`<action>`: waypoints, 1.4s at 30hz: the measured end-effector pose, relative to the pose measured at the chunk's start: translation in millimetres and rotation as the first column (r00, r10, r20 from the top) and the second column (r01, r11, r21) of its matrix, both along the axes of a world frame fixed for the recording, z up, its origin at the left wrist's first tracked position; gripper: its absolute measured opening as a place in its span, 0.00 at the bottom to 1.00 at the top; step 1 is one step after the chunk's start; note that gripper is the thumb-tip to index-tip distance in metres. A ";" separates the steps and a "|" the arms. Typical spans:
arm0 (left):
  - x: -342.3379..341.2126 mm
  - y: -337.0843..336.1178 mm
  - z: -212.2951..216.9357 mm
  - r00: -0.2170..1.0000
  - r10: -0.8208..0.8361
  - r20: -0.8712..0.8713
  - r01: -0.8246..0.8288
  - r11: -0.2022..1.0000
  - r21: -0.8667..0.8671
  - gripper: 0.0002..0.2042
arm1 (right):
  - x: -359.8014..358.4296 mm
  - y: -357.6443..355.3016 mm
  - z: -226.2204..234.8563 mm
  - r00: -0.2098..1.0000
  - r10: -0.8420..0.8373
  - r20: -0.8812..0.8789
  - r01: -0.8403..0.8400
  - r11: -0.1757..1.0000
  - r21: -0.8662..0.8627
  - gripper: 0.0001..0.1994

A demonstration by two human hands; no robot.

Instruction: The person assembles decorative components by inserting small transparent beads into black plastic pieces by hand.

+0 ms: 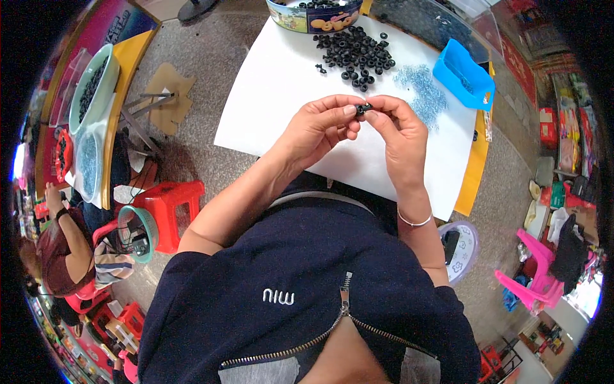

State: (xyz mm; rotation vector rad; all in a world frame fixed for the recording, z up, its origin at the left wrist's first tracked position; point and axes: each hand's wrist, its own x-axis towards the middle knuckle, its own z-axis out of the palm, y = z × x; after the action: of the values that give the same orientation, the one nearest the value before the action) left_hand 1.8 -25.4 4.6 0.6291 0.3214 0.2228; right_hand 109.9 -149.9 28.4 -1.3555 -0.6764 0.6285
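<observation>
A white-covered worktop (262,96) stretches in front of the person, yellow showing along its right edge. At its far side stands a round printed tin (297,20) with black pieces inside. A bright blue tray (449,77) sits by the right edge, some blue specks in it. Black rings (358,54) lie heaped just in front of the tin, and pale blue beads (425,102) spread between that heap and the tray. The left hand (353,105) and right hand (371,110) meet, thumbs and fingers of both pinched on a small black piece (363,109) above the worktop; whether it is 1 ring or 2, I cannot tell.
</observation>
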 end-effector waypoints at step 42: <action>-0.5 -2.5 3.6 1.000 -0.025 -0.012 0.025 1.000 -0.003 0.10 | -9.3 -5.8 7.2 0.940 -0.100 0.326 0.107 0.994 -0.002 0.04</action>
State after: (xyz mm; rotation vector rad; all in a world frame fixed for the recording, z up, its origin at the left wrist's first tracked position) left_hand 1.3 -27.9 8.2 0.6312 0.3249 0.1948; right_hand 100.6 -155.7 35.6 -1.5204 -0.8587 0.3280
